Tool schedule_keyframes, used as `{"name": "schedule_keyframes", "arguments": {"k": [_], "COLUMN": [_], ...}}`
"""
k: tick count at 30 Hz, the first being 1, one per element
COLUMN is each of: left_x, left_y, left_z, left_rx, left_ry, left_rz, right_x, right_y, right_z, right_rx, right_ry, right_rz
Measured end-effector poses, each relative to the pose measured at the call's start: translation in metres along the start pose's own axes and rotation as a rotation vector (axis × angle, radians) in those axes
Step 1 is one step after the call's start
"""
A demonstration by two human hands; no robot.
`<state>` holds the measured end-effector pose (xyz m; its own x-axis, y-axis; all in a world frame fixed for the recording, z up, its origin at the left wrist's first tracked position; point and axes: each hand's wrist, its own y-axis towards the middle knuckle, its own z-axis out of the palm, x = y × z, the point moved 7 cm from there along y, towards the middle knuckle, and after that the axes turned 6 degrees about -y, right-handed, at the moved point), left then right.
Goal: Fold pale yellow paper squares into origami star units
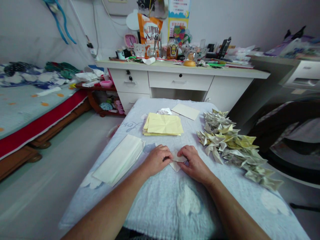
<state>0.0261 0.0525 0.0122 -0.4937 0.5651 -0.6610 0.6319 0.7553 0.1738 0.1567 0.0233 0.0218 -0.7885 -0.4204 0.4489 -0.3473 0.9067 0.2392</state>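
Observation:
Between my two hands is a small piece of folded paper (pixel 176 165), pale and partly covered by my fingers. My left hand (pixel 158 160) pinches its left side, fingers curled. On the right side, my right hand (pixel 194 164) grips the paper between thumb and fingers. Just beyond my hands lies a stack of yellow paper sheets (pixel 163 124) with crease marks. To the left rests a stack of long white folded paper (pixel 120 160). A long heap of folded paper pieces (pixel 232 146) with pointed corners, whitish and yellow, spreads along the right.
A light blue cloth (pixel 155 206) covers the table under my hands. Farther back are a flat pale card (pixel 186 111) and crumpled white wrapping (pixel 164 111). A white desk (pixel 180 81) crowded with items stands behind, a bed (pixel 37 110) at left, a washing machine (pixel 300 80) at right.

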Motion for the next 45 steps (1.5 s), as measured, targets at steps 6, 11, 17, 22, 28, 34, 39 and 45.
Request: {"name": "schedule_keyframes", "arguments": {"k": [6,11,17,22,28,34,39,45], "left_x": [0.006,0.008,0.008,0.009,0.009,0.007,0.009,0.012], "left_y": [-0.001,-0.001,-0.001,0.0,-0.001,-0.003,-0.004,-0.005], "left_z": [-0.001,-0.002,0.0,0.0,-0.001,-0.001,0.002,0.006], "left_rx": [-0.035,-0.044,-0.023,-0.003,-0.025,-0.064,-0.079,-0.086], "left_ry": [0.059,0.066,0.084,0.079,0.076,0.128,0.217,0.297], "left_rz": [-0.024,-0.033,-0.039,-0.048,-0.063,-0.097,-0.142,-0.201], "right_x": [-0.008,-0.014,-0.016,-0.023,-0.029,-0.026,-0.026,-0.03], "right_y": [0.0,0.001,0.001,0.001,0.001,0.001,0.002,0.003], "right_z": [0.004,0.003,0.0,0.002,0.004,0.004,0.007,0.011], "right_rx": [0.034,0.029,0.01,0.033,0.066,0.061,0.045,0.053], "right_ry": [-0.024,0.023,0.024,0.02,-0.009,-0.06,-0.141,-0.224], "right_rz": [0.036,0.054,0.067,0.079,0.094,0.141,0.212,0.268]}}
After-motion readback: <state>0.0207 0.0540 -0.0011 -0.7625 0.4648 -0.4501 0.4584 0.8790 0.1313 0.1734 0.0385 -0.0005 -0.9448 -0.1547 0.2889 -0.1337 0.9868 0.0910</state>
